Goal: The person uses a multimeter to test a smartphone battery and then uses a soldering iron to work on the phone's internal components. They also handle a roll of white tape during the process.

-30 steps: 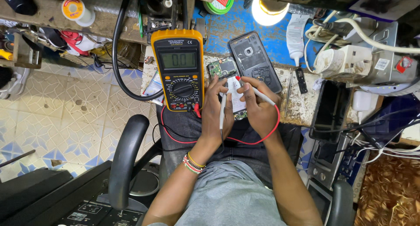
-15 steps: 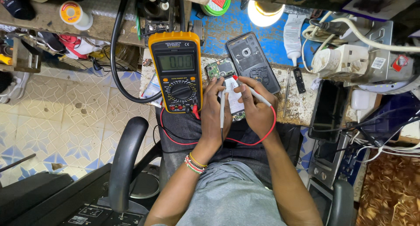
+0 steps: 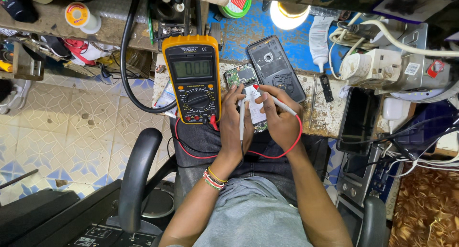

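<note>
While both hands work close together over the small circuit board at the near edge of the bench, the head view shows little room for error. The left hand is curled shut around a pale probe held upright, its tip down on the board; the right hand pinches the red-tipped probe between thumb and fingers, slanting in from the right to a spot just beside the other. With the two tips so near, a small slip could, I judge, bridge neighbouring contacts or skid off the pad and give a false reading. The board seems propped partly off the bench edge over the lap, so pressing too hard could tip it. The red lead loops slack under the right wrist and might snag and tug the yellow multimeter, which leans beside the dark phone shell.

Against the frames from a second and half a second ago, hardly anything differs: both probes sit in the same grip on the same board, and the meter, shell and lamp have not moved; only the camera has drifted slightly.
</note>
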